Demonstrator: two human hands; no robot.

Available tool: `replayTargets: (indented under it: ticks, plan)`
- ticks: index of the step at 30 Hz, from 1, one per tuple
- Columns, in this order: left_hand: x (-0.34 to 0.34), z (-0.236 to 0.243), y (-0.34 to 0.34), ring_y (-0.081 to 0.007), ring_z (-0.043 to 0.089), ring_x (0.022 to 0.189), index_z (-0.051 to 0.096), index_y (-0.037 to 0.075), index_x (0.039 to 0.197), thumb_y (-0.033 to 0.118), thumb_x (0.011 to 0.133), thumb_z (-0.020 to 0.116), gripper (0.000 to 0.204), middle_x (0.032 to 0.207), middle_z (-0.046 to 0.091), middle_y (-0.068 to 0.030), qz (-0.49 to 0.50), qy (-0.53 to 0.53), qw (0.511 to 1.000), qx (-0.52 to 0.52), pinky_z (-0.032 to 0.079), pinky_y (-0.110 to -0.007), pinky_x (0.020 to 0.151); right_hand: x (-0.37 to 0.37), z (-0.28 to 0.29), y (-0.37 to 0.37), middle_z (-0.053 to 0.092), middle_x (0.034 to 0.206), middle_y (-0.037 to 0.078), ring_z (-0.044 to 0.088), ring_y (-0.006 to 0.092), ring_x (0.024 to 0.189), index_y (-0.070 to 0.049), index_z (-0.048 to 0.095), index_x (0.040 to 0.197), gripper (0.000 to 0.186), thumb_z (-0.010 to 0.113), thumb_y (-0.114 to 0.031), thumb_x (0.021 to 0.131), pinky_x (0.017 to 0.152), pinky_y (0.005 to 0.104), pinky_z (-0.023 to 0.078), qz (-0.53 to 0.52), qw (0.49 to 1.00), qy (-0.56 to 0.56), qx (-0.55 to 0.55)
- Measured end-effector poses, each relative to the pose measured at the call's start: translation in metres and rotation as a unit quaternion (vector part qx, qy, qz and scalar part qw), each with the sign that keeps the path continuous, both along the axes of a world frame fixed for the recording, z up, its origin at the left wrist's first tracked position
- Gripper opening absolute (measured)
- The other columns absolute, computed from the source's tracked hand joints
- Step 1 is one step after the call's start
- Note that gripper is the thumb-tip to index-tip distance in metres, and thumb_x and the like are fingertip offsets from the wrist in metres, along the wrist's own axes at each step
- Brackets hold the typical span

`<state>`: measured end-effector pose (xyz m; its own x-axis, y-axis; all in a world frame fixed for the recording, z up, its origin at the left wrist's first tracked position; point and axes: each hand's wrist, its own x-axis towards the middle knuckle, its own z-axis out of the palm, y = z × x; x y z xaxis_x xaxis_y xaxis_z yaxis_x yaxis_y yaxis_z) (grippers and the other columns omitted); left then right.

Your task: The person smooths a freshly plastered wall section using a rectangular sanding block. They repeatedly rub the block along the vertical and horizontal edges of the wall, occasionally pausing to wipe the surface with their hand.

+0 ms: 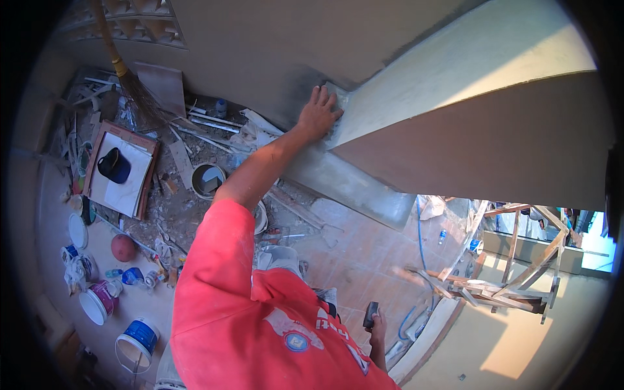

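Note:
My left hand [318, 114] reaches up in a red sleeve and rests on a grey plastered surface [338, 107], fingers spread and holding nothing. It lies where the wall meets the base of a pale slanted slab [448, 71]. A darker damp-looking patch [296, 88] marks the wall beside it. Low down on the right, my right hand [377, 333] is closed around a small dark block-shaped tool [371, 314], whose exact kind I cannot make out. My red shirt [260, 312] hides most of that forearm.
Below the slab runs a grey ledge [357, 188]. Rubble and sticks cover the floor at left, with a broom [130, 81], a bucket [208, 180], a dark cap [114, 166] on boards, a reddish ball [123, 247] and a blue-white pail [140, 339]. A wooden frame [530, 260] stands right.

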<state>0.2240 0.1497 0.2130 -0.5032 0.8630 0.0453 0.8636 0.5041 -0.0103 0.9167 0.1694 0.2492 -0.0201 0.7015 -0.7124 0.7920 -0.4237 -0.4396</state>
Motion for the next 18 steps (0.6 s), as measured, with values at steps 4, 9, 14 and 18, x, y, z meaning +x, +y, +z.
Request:
replayTargets:
  ticks: [4,9,14,18]
  plan:
    - [0.024,-0.005,-0.028,-0.0437,0.026,0.143,0.056,0.021,0.137,0.021,0.094,0.050,0.044,0.148,0.043,-0.0148,-0.024,0.002,0.999,0.046,0.013,-0.059,0.119,-0.009,-0.007,0.009,0.063,0.107,0.009,0.061,0.0146,0.077,-0.008,0.042,0.147,0.063,0.060,-0.028,0.090,0.052,0.0271,0.049,0.002,1.000,0.020,0.018]
    - [0.064,-0.012,-0.060,-0.0391,0.027,0.144,0.051,0.003,0.138,0.025,0.093,0.052,0.050,0.148,0.042,-0.0162,-0.009,-0.024,0.999,0.024,0.013,-0.058,0.119,-0.011,-0.018,0.019,0.062,0.111,0.009,0.062,0.0152,0.079,-0.009,0.042,0.148,0.065,0.059,-0.031,0.090,0.052,0.0281,0.050,0.023,0.999,0.038,0.014]
    - [0.138,-0.009,-0.078,-0.0382,0.023,0.146,0.044,-0.005,0.141,0.044,0.095,0.049,0.066,0.154,0.034,-0.0206,0.013,-0.109,0.993,0.054,0.010,-0.057,0.119,-0.011,-0.029,0.027,0.063,0.108,0.008,0.062,0.0152,0.076,-0.009,0.042,0.148,0.066,0.058,-0.033,0.089,0.051,0.0290,0.051,0.037,0.999,0.031,0.016]
    - [0.185,-0.007,-0.055,-0.0406,0.017,0.148,0.037,-0.006,0.145,0.055,0.094,0.049,0.081,0.157,0.025,-0.0238,0.055,-0.152,0.984,0.080,0.008,-0.057,0.119,-0.008,-0.037,0.037,0.064,0.109,0.008,0.063,0.0152,0.078,-0.009,0.040,0.149,0.067,0.059,-0.034,0.089,0.052,0.0294,0.051,0.049,0.998,0.030,-0.008]
